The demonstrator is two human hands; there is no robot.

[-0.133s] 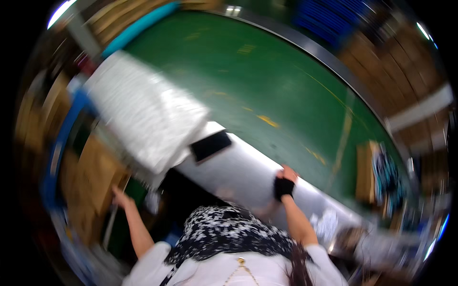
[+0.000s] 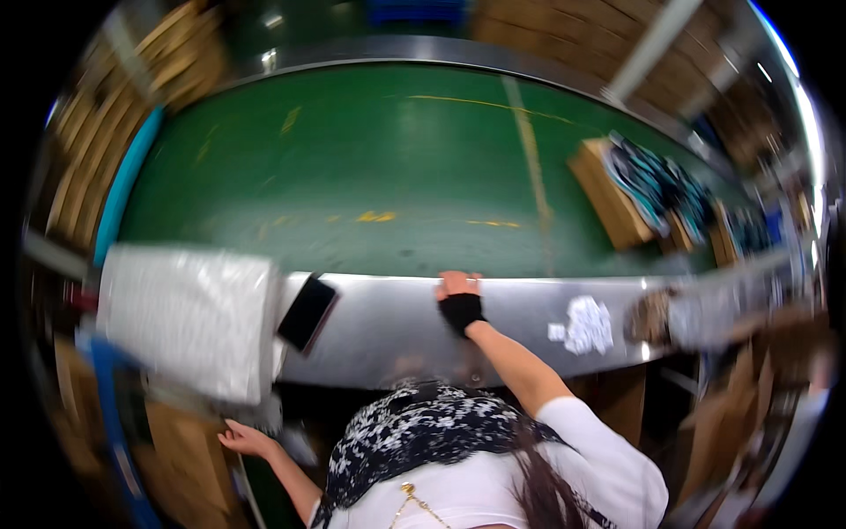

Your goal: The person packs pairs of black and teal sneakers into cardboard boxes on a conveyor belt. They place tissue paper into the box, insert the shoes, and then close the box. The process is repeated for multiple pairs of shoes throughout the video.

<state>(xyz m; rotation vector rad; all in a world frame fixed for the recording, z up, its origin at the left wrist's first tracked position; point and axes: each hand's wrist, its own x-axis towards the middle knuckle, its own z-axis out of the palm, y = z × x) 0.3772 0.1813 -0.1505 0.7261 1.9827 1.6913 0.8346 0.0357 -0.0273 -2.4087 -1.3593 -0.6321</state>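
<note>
- The right hand rests on the far edge of the shiny table.
- The left hand is beside the brown box.
- I can't tell if either hand's fingers grip anything.

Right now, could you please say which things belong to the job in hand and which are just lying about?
At the hands: metal table, under the right hand; cardboard box, near the left hand.
Seemingly lying about: white bundle, dark device, white pieces.
</note>
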